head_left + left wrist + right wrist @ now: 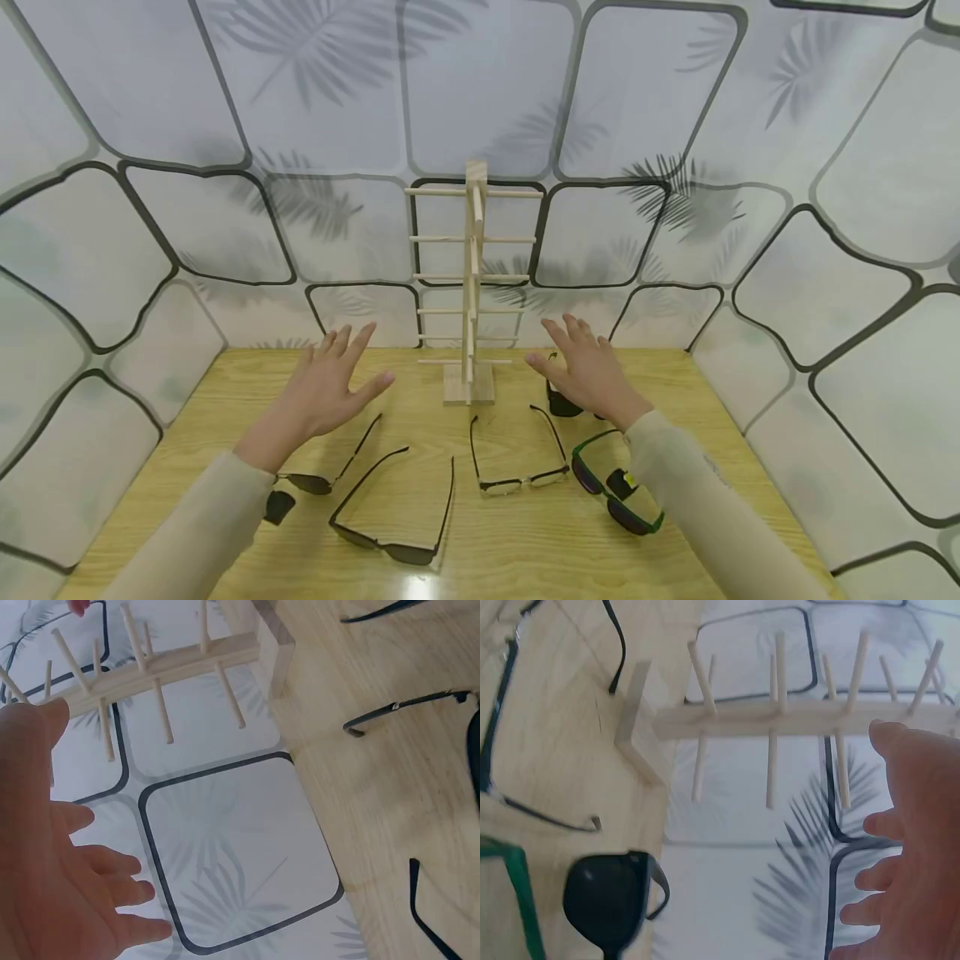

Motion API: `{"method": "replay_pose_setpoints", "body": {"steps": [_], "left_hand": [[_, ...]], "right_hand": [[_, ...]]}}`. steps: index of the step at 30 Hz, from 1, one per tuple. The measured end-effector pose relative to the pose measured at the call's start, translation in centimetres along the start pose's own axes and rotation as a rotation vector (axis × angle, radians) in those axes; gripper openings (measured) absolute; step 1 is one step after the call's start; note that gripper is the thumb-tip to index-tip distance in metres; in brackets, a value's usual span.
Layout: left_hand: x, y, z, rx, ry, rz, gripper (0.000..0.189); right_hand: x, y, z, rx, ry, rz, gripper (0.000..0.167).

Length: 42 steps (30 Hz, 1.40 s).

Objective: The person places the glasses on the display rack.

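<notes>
A light wooden display rack [472, 275] with several rows of thin pegs stands upright at the back middle of the table. My left hand [330, 387] is held in the air to its left, fingers spread and holding nothing. On the other side my right hand [585, 367] reaches out likewise, its palm facing the rack. Below the left wrist lie thin-framed sunglasses [309, 483], partly hidden by the sleeve. Black sunglasses [607, 892] sit beneath the right hand. Between the arms are clear-lensed eyeglasses [551, 477] and, nearer the front, larger dark sunglasses [408, 553].
Green-framed sunglasses [630, 518] lie by the right forearm, with a small black tag [619, 483] inside them. A wood-grain table [517, 558] carries everything. Panels with a leaf and line pattern [487, 92] close off the back and both sides.
</notes>
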<state>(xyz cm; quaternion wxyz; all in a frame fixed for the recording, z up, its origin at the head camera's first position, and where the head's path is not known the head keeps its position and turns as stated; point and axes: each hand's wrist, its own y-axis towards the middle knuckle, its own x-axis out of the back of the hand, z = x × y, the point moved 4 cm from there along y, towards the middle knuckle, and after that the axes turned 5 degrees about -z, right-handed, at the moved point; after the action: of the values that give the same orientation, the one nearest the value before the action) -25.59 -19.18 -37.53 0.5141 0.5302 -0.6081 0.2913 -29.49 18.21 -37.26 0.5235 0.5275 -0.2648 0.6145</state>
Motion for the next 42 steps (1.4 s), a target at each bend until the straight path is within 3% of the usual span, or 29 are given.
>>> {"method": "replay_pose_setpoints", "body": {"steps": [6,9,14,21,29,36,42], "left_hand": [[-0.3,-2.2,0.3,-0.002,-0.11,0.003,0.088],[-0.5,-3.4,0.4,0.004,-0.16,-0.006,0.085],[-0.7,-5.2,0.6,0.015,-0.241,-0.02,0.07],[-1.3,-7.5,0.7,0.036,-0.341,0.024,0.053],[-2.7,-9.2,1.2,0.08,-0.425,0.125,0.053],[-3.6,-10.4,1.1,0.045,-0.443,0.123,0.047],[-4.3,-11.2,1.1,0.082,-0.459,0.16,0.047]], "right_hand": [[-0.8,-1.4,1.3,0.029,0.091,-0.014,0.078],[-1.3,-2.5,2.0,0.024,0.188,-0.002,0.078],[-2.5,-4.3,3.2,0.037,0.342,0.028,0.075],[-3.8,-6.3,5.3,0.034,0.497,0.072,0.069],[-5.9,-7.8,6.9,0.015,0.585,0.094,0.058],[-7.7,-9.0,8.2,-0.01,0.726,0.162,0.053],[-9.2,-9.9,9.1,-0.019,0.799,0.227,0.049]]}}
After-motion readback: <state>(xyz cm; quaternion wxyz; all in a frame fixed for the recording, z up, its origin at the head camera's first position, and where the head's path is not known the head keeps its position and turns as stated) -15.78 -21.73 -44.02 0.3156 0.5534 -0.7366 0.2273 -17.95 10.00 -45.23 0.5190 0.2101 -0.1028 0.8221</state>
